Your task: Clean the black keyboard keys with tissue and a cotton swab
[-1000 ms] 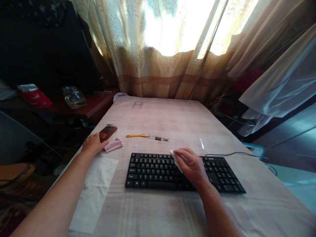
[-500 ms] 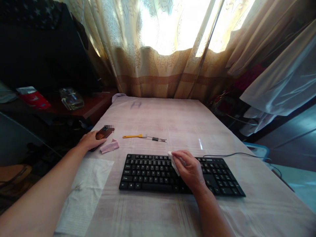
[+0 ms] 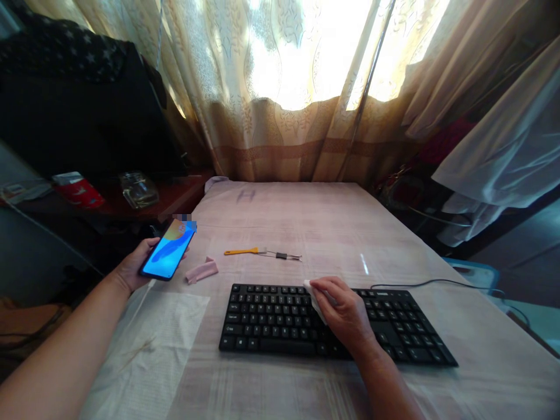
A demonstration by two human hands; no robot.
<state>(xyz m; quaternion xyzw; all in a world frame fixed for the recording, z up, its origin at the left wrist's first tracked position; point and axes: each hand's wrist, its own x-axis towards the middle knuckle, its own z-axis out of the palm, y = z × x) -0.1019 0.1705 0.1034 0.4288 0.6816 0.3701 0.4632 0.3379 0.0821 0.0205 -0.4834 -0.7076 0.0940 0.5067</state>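
Observation:
My left hand is wrapped round a smartphone with its lit blue screen facing up, held at the table's left edge. My right hand pinches a folded white tissue against the keys of a black keyboard. The hand covers the keyboard's middle right part. Behind the keyboard lies a small yellow-handled brush, its tip meeting a wire tool with a dark sleeve. Between phone and keyboard rests a crumpled pink cloth strip.
A white paper towel with a tuft of debris lies front left. The keyboard's cable runs off the right edge. A glass jar and red packet stand on the side desk below a dark monitor.
My left hand has lifted the phone from the table and turned it, so the lit screen shows. My right hand stays on the keyboard with the tissue. The view has shifted slightly.

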